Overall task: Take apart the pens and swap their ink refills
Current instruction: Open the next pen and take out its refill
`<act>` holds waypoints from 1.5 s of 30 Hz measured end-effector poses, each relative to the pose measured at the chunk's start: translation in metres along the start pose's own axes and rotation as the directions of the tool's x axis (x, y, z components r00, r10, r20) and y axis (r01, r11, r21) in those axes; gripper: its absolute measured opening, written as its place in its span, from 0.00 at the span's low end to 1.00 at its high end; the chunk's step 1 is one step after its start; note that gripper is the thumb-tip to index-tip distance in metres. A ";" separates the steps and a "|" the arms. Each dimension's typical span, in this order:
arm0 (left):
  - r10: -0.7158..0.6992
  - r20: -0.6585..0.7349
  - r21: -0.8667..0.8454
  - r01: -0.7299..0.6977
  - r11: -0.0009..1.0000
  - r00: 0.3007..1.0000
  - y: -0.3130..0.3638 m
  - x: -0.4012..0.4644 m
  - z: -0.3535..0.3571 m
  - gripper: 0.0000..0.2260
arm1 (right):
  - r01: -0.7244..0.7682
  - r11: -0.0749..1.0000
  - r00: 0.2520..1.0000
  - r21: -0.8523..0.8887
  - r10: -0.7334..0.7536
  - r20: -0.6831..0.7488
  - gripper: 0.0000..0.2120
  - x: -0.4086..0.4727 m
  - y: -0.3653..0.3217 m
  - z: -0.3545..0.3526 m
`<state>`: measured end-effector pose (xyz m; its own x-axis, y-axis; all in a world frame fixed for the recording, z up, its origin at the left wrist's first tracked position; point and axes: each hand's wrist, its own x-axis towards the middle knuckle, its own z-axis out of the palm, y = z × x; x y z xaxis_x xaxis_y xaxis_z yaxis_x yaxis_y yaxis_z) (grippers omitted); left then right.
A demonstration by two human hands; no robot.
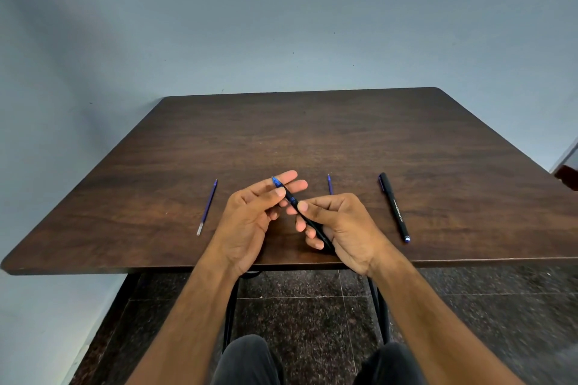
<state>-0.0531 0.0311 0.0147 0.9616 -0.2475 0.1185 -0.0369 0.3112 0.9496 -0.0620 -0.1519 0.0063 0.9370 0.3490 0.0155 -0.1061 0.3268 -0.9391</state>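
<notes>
A black pen with a clear blue tip section (289, 195) slants between both hands above the near middle of the table. My right hand (341, 226) grips its black barrel. My left hand (253, 216) pinches the blue tip end between thumb and fingers. A loose blue ink refill (207, 206) lies on the table to the left. A second blue refill (330, 184) lies just behind my right hand, mostly hidden by it. Another black pen barrel (394, 208) with white lettering lies to the right.
The dark wooden table (312, 134) stands against a pale blue wall, its near edge under my wrists. A dark object (567, 176) shows at the right frame edge. Below the table are black metal legs, a speckled floor and my knees.
</notes>
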 end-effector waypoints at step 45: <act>0.179 -0.546 0.171 -0.100 0.980 0.818 0.029 0.013 -0.013 0.09 | 0.020 0.998 0.999 0.063 -0.019 -0.028 0.10 0.002 0.000 0.003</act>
<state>-0.0386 0.0487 0.0402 0.9287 0.3547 0.1084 -0.1790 0.1726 0.9686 -0.0613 -0.1492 0.0073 0.9477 0.3182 0.0234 -0.1078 0.3884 -0.9152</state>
